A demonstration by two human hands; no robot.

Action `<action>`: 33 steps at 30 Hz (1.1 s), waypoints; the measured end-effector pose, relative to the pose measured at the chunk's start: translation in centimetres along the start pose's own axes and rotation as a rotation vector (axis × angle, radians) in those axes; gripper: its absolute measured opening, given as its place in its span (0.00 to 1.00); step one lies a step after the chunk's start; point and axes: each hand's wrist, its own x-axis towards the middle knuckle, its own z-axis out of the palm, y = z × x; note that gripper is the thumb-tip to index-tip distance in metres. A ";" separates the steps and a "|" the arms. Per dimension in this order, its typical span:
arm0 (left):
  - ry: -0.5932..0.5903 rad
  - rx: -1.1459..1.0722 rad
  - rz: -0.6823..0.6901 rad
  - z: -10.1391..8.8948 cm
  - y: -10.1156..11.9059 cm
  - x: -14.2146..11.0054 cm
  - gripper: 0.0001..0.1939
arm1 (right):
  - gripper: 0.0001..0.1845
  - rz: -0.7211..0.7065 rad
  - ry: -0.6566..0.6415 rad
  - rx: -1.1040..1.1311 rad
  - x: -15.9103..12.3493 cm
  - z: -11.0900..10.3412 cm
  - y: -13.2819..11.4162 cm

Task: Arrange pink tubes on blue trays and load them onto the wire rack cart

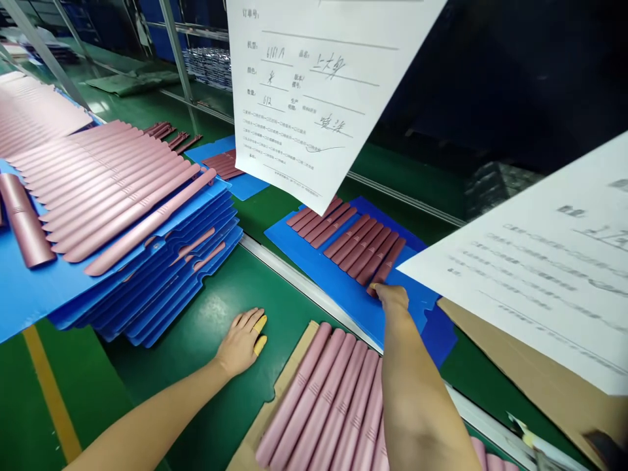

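Observation:
My right hand (390, 297) reaches onto a blue corrugated plastic tray (314, 252) and pinches the near end of a dark rose bar (385, 265), one of several lying in rows there. My left hand (243, 343) rests flat on the green bench mat (196, 347), holding nothing, with yellow finger cots on two fingers. Below my right forearm, several pink tubular pieces (318, 399) lie side by side on a cardboard sheet (275, 399). My forearm hides part of them.
A stack of blue trays (161, 281) holding long pink pieces (108, 196) stands at left. Printed order sheets (314, 85) hang overhead, with another (530, 261) at right above brown cardboard (515, 373). A metal rail (304, 294) runs across the bench.

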 end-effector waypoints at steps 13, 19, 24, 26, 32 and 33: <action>0.054 -0.021 -0.001 0.4 -0.4 -0.1 0.20 | 0.12 -0.062 -0.156 0.603 -7.7 -1.9 3.7; 0.063 -0.195 -0.055 -0.3 -0.5 -0.1 0.19 | 0.22 -0.124 -0.309 0.992 -24.5 -4.0 7.3; 0.153 -0.651 -0.262 -2.0 0.2 -0.1 0.13 | 0.25 -0.059 -0.412 1.206 -39.0 -6.0 11.4; 0.187 -0.714 -0.359 -2.5 1.5 -1.2 0.14 | 0.20 -0.037 -0.501 1.271 -42.6 -6.8 12.7; 0.048 -1.152 -0.413 -6.9 10.9 -9.4 0.18 | 0.15 -0.105 -0.730 1.252 -48.4 -9.1 15.6; -0.038 -1.267 -0.385 -8.0 12.7 -10.8 0.19 | 0.15 -0.119 -0.737 1.245 -49.1 -9.4 15.9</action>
